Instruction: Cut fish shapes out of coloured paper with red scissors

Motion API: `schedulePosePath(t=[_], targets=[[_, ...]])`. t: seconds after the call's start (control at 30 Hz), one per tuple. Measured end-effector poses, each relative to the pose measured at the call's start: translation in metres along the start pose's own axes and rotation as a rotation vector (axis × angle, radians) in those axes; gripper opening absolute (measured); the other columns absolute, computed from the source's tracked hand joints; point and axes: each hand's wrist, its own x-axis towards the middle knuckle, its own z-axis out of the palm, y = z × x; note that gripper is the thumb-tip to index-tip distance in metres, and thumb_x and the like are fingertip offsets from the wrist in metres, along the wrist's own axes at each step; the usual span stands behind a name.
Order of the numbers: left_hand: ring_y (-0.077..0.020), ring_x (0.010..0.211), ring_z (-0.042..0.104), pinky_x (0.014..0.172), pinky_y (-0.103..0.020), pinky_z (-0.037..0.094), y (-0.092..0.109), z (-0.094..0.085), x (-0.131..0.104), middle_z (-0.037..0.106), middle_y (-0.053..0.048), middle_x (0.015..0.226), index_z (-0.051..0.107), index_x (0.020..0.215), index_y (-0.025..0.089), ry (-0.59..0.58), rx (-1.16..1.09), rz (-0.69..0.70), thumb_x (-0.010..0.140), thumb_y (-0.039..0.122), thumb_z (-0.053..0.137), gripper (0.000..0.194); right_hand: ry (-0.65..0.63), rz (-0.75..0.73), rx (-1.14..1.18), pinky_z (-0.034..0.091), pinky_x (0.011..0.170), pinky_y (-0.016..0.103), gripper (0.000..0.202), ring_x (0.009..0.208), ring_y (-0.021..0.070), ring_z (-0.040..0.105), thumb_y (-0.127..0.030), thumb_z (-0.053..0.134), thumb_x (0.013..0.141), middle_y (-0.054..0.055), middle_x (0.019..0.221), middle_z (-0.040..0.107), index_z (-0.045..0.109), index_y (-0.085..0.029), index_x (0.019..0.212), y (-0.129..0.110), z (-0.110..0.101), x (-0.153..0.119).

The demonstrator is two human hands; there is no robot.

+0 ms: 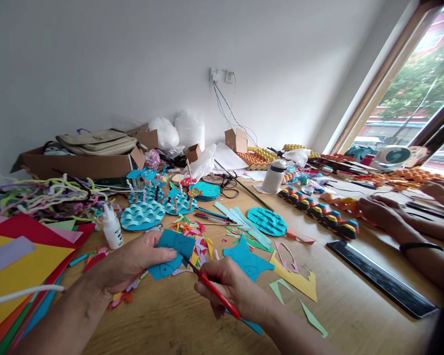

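My left hand [142, 259] pinches a piece of blue paper [177, 242] between thumb and fingers. Pencil-like outlines are drawn on the paper, one of them a fish with an eye. My right hand [233, 283] is closed round the red handles of a pair of scissors [219, 292]. Their dark blades meet the edge of the blue paper near my left thumb. Right of the blades lies a blue paper offcut [247, 259]. Colourful paper scraps [203, 249] are strewn behind my hands, and a white glue bottle [112, 228] stands beyond my left wrist.
Coloured paper sheets [29, 261] are stacked at the left, with a white cable [25, 293] over them. Wavy blue discs [142, 215] bear paper fish. A black-framed panel [381, 276] lies at right, near another person's hands [383, 214] and a painted egg-carton strip [318, 212].
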Motion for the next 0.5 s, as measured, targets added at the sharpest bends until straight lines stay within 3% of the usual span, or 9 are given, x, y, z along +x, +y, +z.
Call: schedulePosePath(t=[0.13,0.3,0.5], targets=[[-0.0078,0.051,0.045,0.051,-0.017,0.037,-0.001,0.001,0.0,0.056,0.004,0.055,0.068,0.065,0.016,0.001,-0.034,0.003,0.069,0.024,0.067,0.009,0.006,-0.01,0.035,0.03,0.033,0.012,0.025,0.037,0.0058,0.047,-0.031,0.05,0.078,-0.007,0.043,0.041,0.043,-0.017,0.058,0.002,0.001,0.0],[-0.0141,0.071,0.059,0.068,-0.022,0.044,-0.006,0.008,0.002,0.067,-0.001,0.073,0.07,0.084,0.02,0.07,-0.102,0.0,0.071,0.028,0.066,0.016,0.019,-0.048,0.19,0.033,0.036,0.013,0.026,0.039,0.006,0.048,-0.034,0.051,0.078,-0.007,0.045,0.042,0.042,-0.017,0.061,0.005,0.005,0.003],[-0.015,0.072,0.06,0.069,-0.024,0.046,-0.014,0.017,0.007,0.068,0.001,0.074,0.069,0.091,0.022,0.158,-0.104,0.024,0.073,0.032,0.065,0.02,0.064,-0.095,0.33,0.035,0.038,0.016,0.05,0.038,0.0063,0.045,-0.066,0.051,0.069,-0.006,0.042,0.043,0.043,-0.017,0.062,0.012,0.013,0.009]])
